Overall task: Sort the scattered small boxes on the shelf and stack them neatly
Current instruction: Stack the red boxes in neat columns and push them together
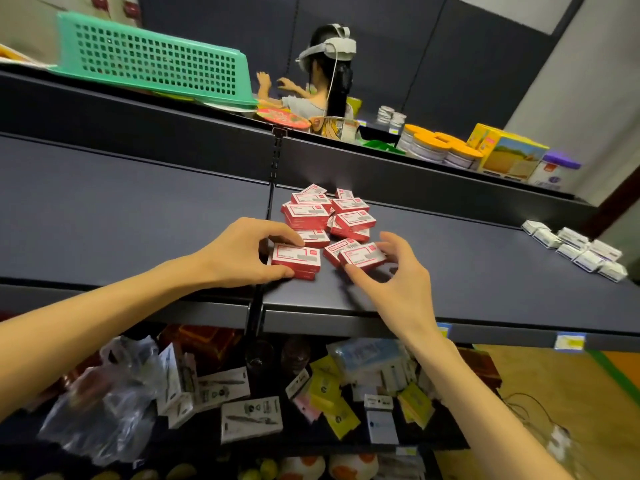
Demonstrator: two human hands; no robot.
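Green basket (152, 60) up top, orange-lidded jars (440, 145) — white boxes (576, 249) far right, plastic bag (104, 407) below

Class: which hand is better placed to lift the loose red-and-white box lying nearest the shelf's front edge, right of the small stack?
Right hand: its fingers already flank that red-and-white box; the left hand is holding the small stack.

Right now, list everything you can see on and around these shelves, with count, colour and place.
Small boxes: about a dozen, red and white, piled mid-shelf.
Two-box stack: red and white, front of pile.
White boxes: about nine, shelf's right end.
Basket: one, green, top shelf left.
Jars: several, orange lids, top shelf right.
Carton: one, yellow, beside jars.
Packaged goods: many, mixed, lower shelf.
Person: one, white headset, behind shelves.
Left hand: grips the two-box stack.
Right hand: fingers spread, touching a red box.
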